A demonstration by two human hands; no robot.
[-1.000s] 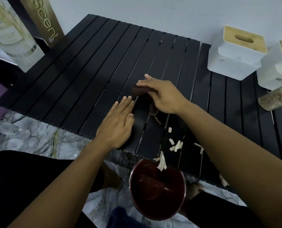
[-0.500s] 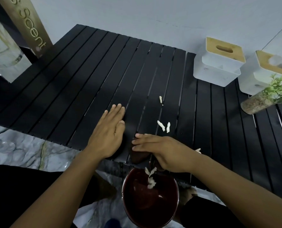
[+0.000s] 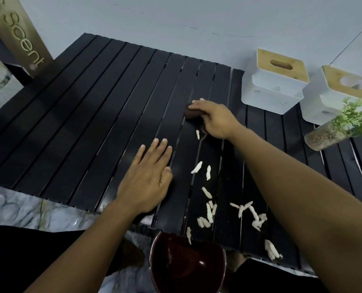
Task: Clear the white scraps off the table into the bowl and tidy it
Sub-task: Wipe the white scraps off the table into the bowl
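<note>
At front edge of table [image 3: 80, 134]: white scraps [image 3: 209, 210] scattered, most not yet in dark red bowl [image 3: 197, 278] below edge. Right hand [image 3: 215, 120] grips dark brown brush [image 3: 191, 114] mid-table. Left hand [image 3: 148, 176] flat, fingers straight. Most sweeping likely left.

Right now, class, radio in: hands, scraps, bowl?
Left hand flat on slatted table. Right hand grips dark brush. White scraps scattered near edge, above red bowl. No obstruction seen.

This looks like a home: a black slatted tabletop [image 3: 112, 102] against a plain pale wall [image 3: 176, 20] carries a white tissue box with a wooden lid [image 3: 273, 96], a second tissue box [image 3: 321, 102] and a green sprig in a glass jar [image 3: 324, 137], above marble-patterned flooring [image 3: 17, 208].
</note>
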